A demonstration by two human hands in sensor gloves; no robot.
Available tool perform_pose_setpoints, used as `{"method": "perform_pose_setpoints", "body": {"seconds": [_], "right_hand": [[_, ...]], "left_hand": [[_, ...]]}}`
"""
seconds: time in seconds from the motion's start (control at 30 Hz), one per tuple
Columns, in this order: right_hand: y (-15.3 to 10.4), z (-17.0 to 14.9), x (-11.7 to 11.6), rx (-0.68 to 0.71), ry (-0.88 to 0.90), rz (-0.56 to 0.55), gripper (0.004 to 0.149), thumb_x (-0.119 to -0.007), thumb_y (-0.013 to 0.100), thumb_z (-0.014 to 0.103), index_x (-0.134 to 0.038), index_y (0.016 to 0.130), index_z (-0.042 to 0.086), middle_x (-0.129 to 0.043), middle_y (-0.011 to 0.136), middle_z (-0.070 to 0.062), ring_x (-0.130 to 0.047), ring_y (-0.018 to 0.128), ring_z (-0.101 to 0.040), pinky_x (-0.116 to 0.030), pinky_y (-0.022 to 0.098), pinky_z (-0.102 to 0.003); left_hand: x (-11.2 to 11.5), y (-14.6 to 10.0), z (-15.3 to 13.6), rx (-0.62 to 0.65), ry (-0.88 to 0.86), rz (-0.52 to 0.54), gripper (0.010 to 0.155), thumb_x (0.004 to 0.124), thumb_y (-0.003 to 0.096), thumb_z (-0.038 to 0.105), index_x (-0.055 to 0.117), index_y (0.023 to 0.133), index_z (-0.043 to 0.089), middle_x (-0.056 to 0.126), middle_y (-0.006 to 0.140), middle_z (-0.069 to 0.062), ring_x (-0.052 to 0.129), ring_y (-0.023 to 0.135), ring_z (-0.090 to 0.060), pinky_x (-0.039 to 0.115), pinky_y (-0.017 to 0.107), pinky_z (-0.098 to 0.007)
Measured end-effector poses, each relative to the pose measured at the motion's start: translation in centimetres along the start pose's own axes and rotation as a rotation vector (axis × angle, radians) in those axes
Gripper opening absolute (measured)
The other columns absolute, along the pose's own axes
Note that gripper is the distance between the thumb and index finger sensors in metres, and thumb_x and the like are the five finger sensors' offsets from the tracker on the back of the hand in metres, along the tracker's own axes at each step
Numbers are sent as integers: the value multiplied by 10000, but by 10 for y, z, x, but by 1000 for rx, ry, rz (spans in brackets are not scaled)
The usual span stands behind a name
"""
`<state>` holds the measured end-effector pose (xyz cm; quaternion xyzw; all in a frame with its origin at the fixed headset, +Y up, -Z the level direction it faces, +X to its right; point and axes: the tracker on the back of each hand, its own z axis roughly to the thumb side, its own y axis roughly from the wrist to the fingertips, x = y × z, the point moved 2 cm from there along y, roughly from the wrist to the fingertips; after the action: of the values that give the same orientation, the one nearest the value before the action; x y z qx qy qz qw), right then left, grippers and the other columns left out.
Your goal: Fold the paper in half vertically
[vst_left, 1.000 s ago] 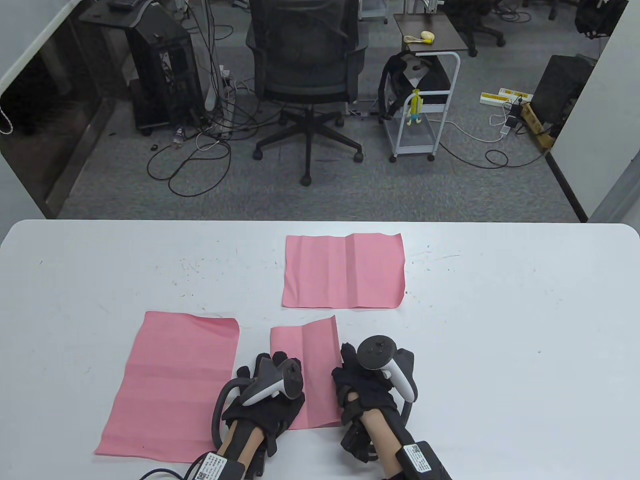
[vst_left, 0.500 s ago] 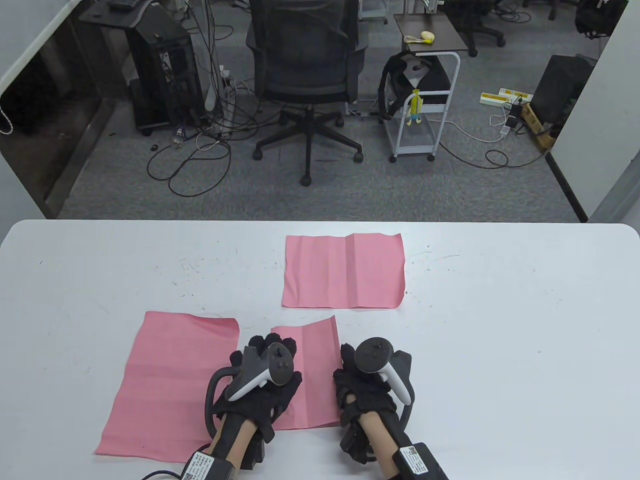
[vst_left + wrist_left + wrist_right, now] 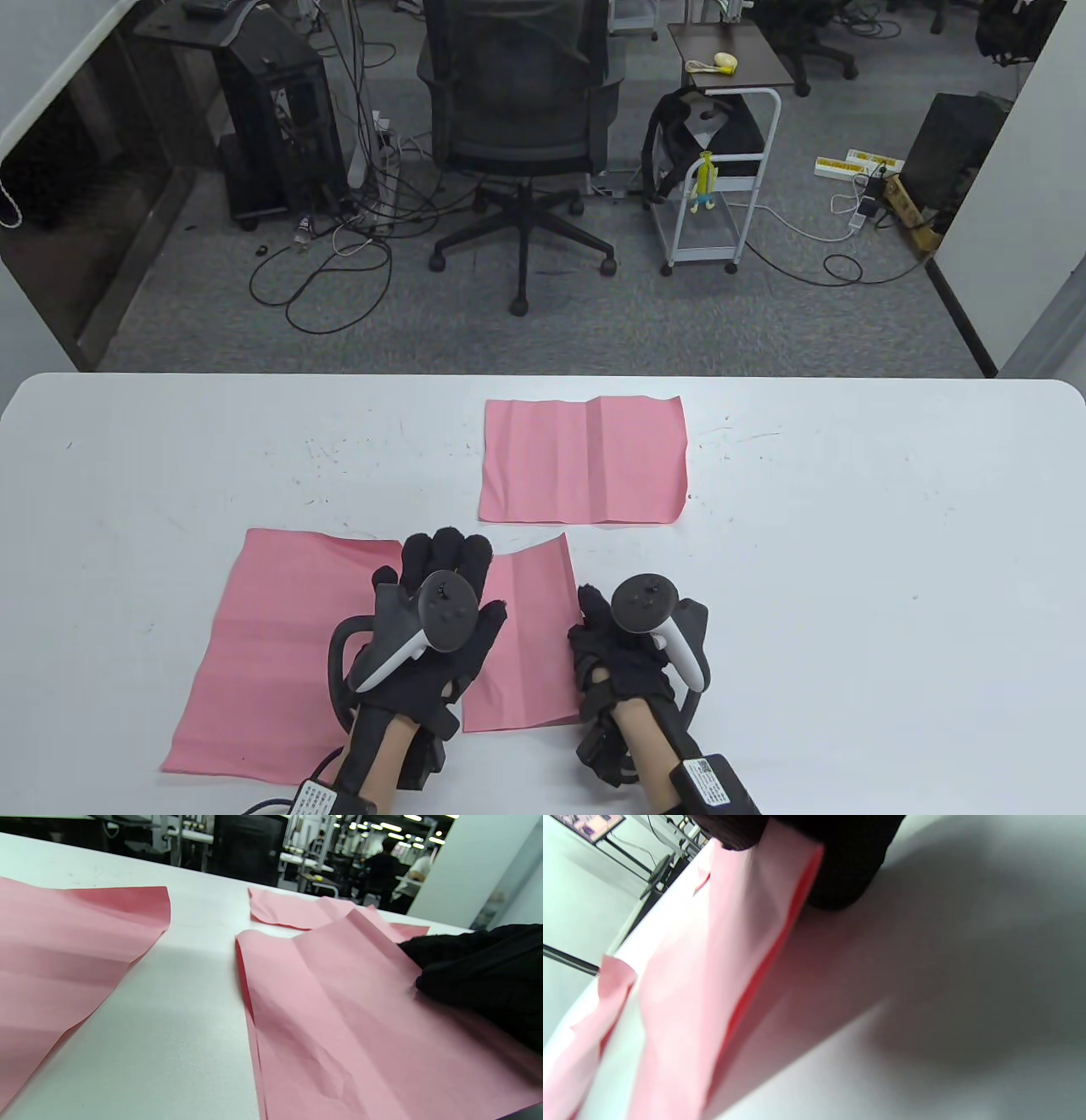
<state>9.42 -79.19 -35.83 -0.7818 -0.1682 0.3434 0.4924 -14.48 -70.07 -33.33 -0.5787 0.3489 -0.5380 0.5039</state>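
My left hand [image 3: 433, 615] lies flat, fingers spread, atop the folded paper [image 3: 530, 645]. My right hand [image 3: 624, 654] presses its right edge; finger spread unclear.

Matt creased pink paper [image 3: 530, 645], smooth scuffed white table [image 3: 848, 552], black cloth gloves

Two other pink sheets lie on my bench [image 3: 848, 526]: a large sheet [image 3: 284, 649] at the near left, a smaller creased sheet [image 3: 584, 459] farther back. Beyond the bench are an office chair [image 3: 517, 127], a white cart [image 3: 721, 182] and a computer tower [image 3: 276, 127].
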Motion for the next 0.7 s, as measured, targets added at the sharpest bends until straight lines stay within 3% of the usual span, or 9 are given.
{"method": "perform_pose_setpoints", "body": {"seconds": [0.2, 0.3, 0.47, 0.6, 0.7], "right_hand": [[-26, -1, 64, 87, 121, -94, 550, -776, 488, 285, -587, 1005, 262, -895, 837, 42, -1035, 522, -78, -885, 389, -302], [-44, -15, 109, 61, 109, -173, 530, -776, 488, 283, -615, 993, 277, -896, 838, 47, -1028, 540, -92, -878, 406, -318], [-74, -55, 181, -37, 90, -289, 520, -776, 489, 280, -629, 987, 287, -896, 839, 50, -1022, 551, -103, -870, 421, -331], [-90, -98, 219, -143, 94, -336, 517, -776, 491, 275, -633, 988, 288, -896, 841, 45, -1017, 558, -115, -863, 432, -342], [-95, -130, 235, -226, 86, -350, 515, -777, 491, 272, -638, 986, 291, -898, 841, 44, -1014, 562, -122, -858, 438, -350]], "left_hand": [[-3, -3, 0, 9, -3, 19, 773, 399, 528, 672, 29, 1155, 413, -12, 1274, 54, 2, 1180, -311, 175, 847, -648], [-3, -2, -2, 2, -4, 17, 774, 398, 528, 673, 27, 1156, 414, -14, 1275, 52, 3, 1181, -311, 175, 846, -648], [-5, -3, -5, -9, -5, 25, 774, 398, 528, 673, 29, 1155, 412, -14, 1275, 51, 3, 1180, -312, 177, 846, -649], [-5, -3, -6, -13, -2, 28, 774, 398, 529, 672, 29, 1156, 410, -12, 1274, 50, 5, 1180, -313, 180, 847, -649], [-4, -2, -7, -19, 5, 26, 773, 398, 528, 672, 28, 1155, 410, -19, 1271, 51, 6, 1180, -314, 182, 847, -648]]}}
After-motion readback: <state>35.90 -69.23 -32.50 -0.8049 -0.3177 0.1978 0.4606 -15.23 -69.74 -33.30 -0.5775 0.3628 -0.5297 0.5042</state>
